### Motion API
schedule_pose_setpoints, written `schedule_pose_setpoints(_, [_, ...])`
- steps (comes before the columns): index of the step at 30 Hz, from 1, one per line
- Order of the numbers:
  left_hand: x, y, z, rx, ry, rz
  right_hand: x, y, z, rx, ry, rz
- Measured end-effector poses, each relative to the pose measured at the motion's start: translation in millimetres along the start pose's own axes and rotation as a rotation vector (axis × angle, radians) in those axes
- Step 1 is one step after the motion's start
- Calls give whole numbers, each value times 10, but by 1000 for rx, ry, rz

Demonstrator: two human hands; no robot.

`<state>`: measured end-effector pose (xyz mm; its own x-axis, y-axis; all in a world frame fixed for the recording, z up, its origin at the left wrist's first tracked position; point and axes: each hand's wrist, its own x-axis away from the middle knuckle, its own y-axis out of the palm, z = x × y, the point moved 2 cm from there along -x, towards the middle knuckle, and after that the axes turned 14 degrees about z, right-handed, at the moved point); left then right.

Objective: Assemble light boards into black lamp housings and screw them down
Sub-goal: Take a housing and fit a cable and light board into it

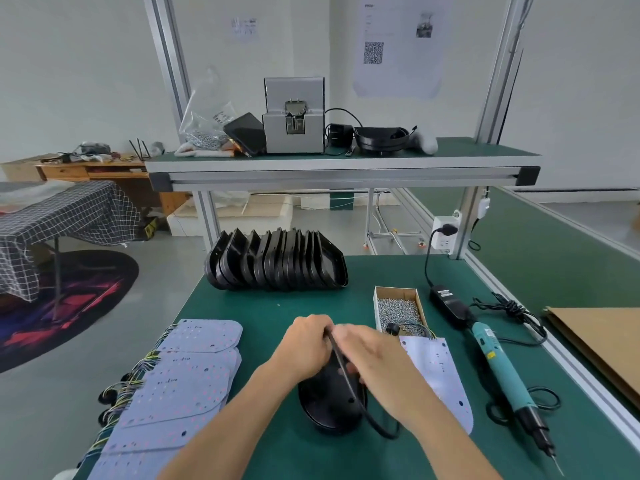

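Nearest in, both hands meet over one black lamp housing (330, 403) lying on the green bench (263, 306), dead centre. The left hand (304, 344) curls round the housing's far rim and seems to pinch the black cable (349, 386) that trails off toward 5 o'clock. The right hand (363, 348) is smeared with motion — whether its fingers grip anything I cannot tell.

At 3 o'clock of the housing, touching distance, lies a single light board (440, 375), not yet fitted. At 9 o'clock, a fanned stack of light boards (180, 386) with coloured wires waits. Further right, the teal electric screwdriver (502, 368) lies untouched; at 1 o'clock sits the box of screws (398, 308).

Far end, 12 o'clock — a row of empty housings (277, 261). On this showing, the job is early: no board seated, no screw driven, many to go.

The housing's inside is hidden under the hands, and the board stack is cut off at the bottom edge.
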<state>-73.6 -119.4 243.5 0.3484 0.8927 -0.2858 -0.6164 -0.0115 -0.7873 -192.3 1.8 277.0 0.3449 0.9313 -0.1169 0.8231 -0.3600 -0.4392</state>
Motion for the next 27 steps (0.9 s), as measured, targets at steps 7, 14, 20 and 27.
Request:
schedule_pose_setpoints(7, [147,-11,-273,-95,-150,166,-302,105,-74,349,-117,33])
schedule_pose_setpoints(14, [384,255,-524,48,-526,-7,-332,-8,-126,462,-127,97])
schedule_pose_setpoints(20, [452,154,-410,218,-481,328,-312,-174,-205,416,-169,124])
schedule_pose_setpoints(27, [569,-64,-262,106,-350,421,-293,-350,-198,311,-157,82])
